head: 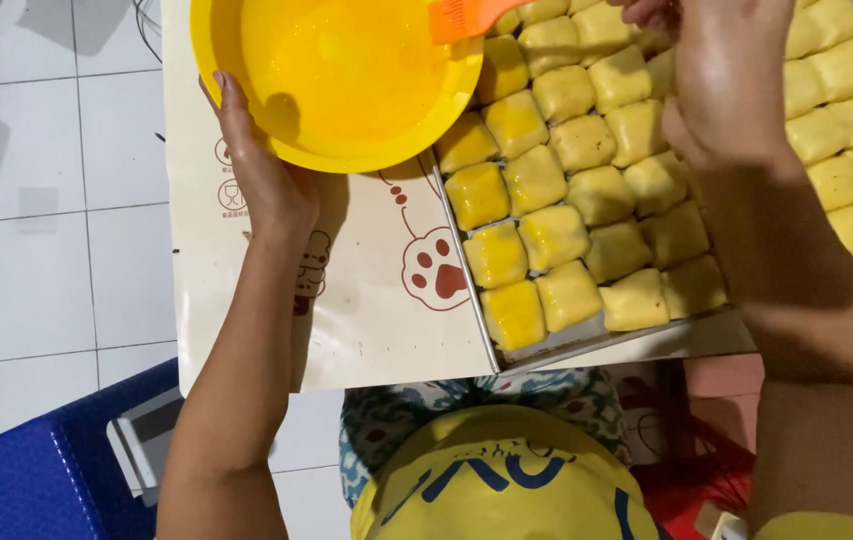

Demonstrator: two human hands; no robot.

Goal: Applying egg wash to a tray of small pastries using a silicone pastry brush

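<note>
Holding the yellow bowl (342, 75) of beaten egg from beneath with the left hand (267, 180), fingers curled on its rim, the person works the orange brush (462, 17) in the closed right hand (727, 80) over the tray's (587, 338) dough squares (557, 235), and the unglazed pieces seem next.

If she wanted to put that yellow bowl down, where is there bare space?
The bare patch is the table cover, bordered by the left hand and bowl above and the tray edge on the right. The tray is crowded with dough squares, with only a thin strip of bare metal at its near edge. The right hand hangs over it.
</note>
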